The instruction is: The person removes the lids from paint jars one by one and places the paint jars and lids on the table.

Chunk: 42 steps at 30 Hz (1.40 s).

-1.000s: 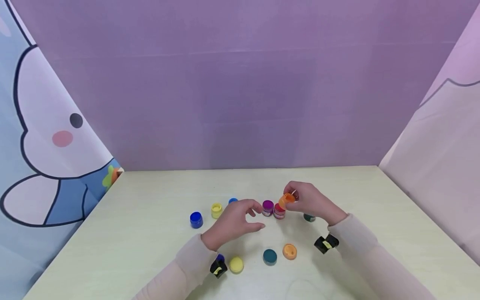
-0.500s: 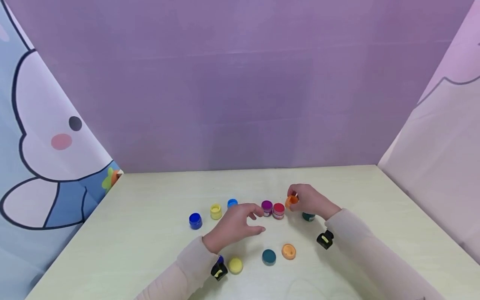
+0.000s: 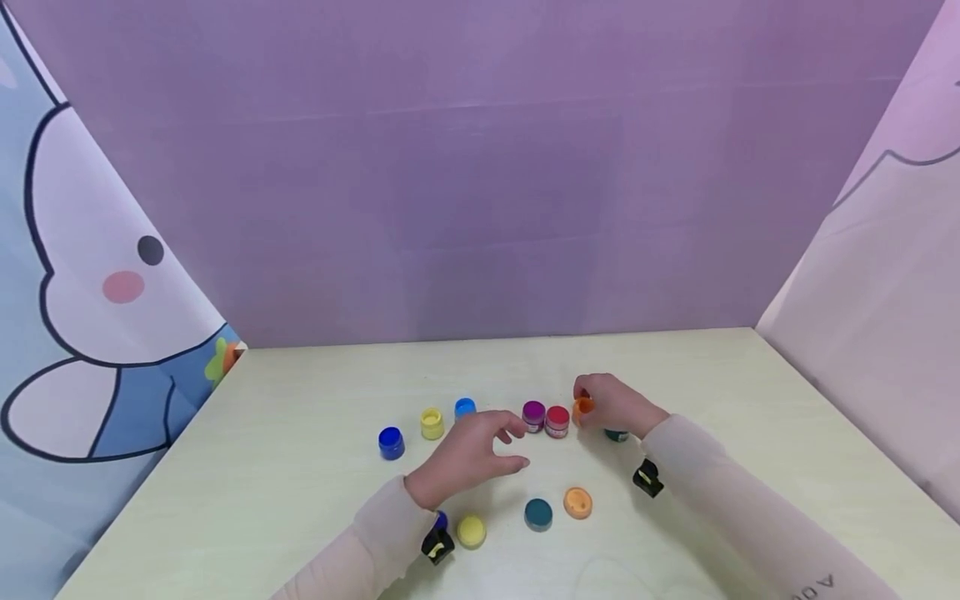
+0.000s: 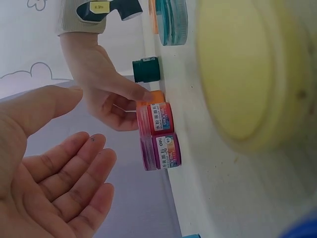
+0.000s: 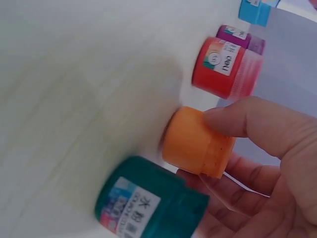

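Note:
My right hand [image 3: 617, 403] pinches an orange paint jar [image 5: 190, 139] between thumb and fingers; the jar is uncapped and stands at the tabletop. On one side of it is a red paint jar [image 5: 225, 67] with its lid on, and on the other a dark green jar [image 5: 148, 201] without a lid. A purple jar [image 3: 534, 416] stands beside the red one. My left hand [image 3: 474, 450] hovers over the middle of the table, thumb apart from relaxed fingers, holding nothing. Nearer the front lie an orange lid [image 3: 577, 503] and a dark teal lid [image 3: 538, 514].
Left of the row stand a light blue jar [image 3: 465, 407], an open yellow jar [image 3: 432, 423] and a dark blue jar [image 3: 391, 442]. A yellow lid [image 3: 471, 531] lies by my left wrist, next to a partly hidden blue lid [image 3: 441, 521]. A purple backdrop [image 3: 495, 192] rises behind the table [image 3: 315, 417].
My right hand has carried the orange jar rightward from over the red jar and lowered it to the table between the red and green jars. The left hand has barely moved.

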Motion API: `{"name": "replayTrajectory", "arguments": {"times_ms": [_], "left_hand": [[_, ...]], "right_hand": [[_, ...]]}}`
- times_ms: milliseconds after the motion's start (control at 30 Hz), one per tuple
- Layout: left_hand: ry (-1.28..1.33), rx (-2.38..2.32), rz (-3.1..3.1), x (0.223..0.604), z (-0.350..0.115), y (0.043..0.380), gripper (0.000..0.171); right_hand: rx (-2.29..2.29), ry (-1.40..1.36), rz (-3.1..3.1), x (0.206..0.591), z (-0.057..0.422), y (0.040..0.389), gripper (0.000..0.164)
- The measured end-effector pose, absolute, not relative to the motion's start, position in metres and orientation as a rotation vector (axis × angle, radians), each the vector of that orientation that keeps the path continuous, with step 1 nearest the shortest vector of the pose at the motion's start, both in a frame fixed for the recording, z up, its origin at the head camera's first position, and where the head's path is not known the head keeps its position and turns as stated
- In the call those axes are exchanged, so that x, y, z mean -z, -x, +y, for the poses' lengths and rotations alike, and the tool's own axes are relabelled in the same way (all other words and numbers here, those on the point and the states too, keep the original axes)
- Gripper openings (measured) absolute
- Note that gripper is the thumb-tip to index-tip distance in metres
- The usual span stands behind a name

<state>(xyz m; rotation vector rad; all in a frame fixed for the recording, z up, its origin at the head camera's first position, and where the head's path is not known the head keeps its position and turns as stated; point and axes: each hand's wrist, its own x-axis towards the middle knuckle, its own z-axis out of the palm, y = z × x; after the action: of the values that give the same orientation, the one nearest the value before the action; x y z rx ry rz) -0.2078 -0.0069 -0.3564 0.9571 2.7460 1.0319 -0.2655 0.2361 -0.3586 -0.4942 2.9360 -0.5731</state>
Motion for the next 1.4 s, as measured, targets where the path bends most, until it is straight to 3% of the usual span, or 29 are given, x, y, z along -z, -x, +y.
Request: {"name": "replayTrajectory", "arguments": {"times_ms": [500,867,1400], "left_hand": [[-0.949,-1.016,2.744,0.357,-0.007,0.209,0.033],[-0.956,-1.027,2.741,0.355,-0.008,0.207,0.034],[-0.981,-1.067,2.790,0.352,-0.014,0.209,0.033]], "right_hand": [[0.564,0.610,2.915,0.351,0.225,0.261,0.049],[0.576,0.569,2.937,0.351,0.202,0.257,0.026],[0.686,0.624,2.943,0.329,0.202,0.237,0.024]]}}
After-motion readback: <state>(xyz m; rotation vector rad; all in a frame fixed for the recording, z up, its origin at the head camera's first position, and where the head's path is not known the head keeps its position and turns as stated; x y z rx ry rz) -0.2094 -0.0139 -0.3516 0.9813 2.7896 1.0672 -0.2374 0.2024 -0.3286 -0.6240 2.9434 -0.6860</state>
